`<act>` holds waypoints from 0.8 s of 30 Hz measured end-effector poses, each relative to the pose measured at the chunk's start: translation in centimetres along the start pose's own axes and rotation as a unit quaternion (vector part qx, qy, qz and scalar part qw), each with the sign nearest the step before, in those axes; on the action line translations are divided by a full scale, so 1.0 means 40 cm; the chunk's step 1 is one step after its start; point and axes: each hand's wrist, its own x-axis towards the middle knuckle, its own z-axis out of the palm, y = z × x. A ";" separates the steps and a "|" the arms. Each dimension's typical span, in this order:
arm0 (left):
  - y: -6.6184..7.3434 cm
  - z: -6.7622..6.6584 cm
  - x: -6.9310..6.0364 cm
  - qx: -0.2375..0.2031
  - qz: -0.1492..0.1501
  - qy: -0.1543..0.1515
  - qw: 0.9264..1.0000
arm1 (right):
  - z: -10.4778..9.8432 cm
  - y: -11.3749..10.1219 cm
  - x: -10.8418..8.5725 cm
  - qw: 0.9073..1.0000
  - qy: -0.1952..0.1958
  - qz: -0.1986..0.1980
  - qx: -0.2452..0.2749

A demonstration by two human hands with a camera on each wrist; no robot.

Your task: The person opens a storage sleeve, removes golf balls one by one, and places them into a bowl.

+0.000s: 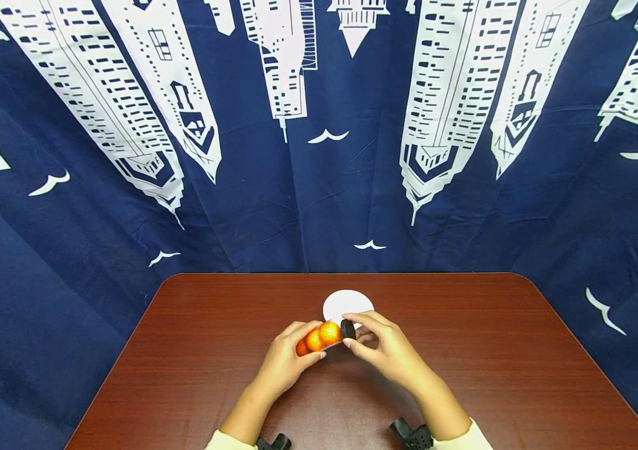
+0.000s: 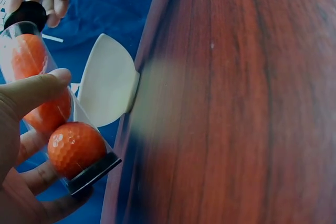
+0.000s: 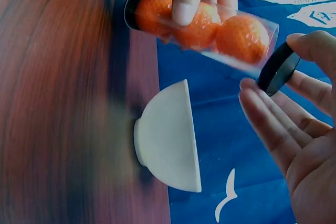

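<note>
My left hand (image 1: 287, 353) grips a clear plastic tube (image 3: 271, 35) lying tilted above the table, thumb on one side and fingers on the other. Three orange golf balls (image 3: 242, 39) sit in a row inside it. A black cap (image 2: 94, 172) closes the tube's end on the left hand's side. With thumb and fingers, my right hand (image 1: 388, 347) pinches a second black cap (image 3: 280, 69) by its rim. In the right wrist view this cap stands just off the tube's other end, with a small gap between them.
Just beyond the hands, a white bowl (image 1: 347, 303) stands upright on the brown wooden table (image 1: 229, 312). Behind the table's far edge hangs a dark blue cloth (image 1: 341, 187) printed with white buildings and birds.
</note>
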 end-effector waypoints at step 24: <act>-0.011 -0.033 0.009 -0.041 -0.069 0.030 0.996 | -0.076 0.088 -0.013 0.984 0.037 0.064 -0.164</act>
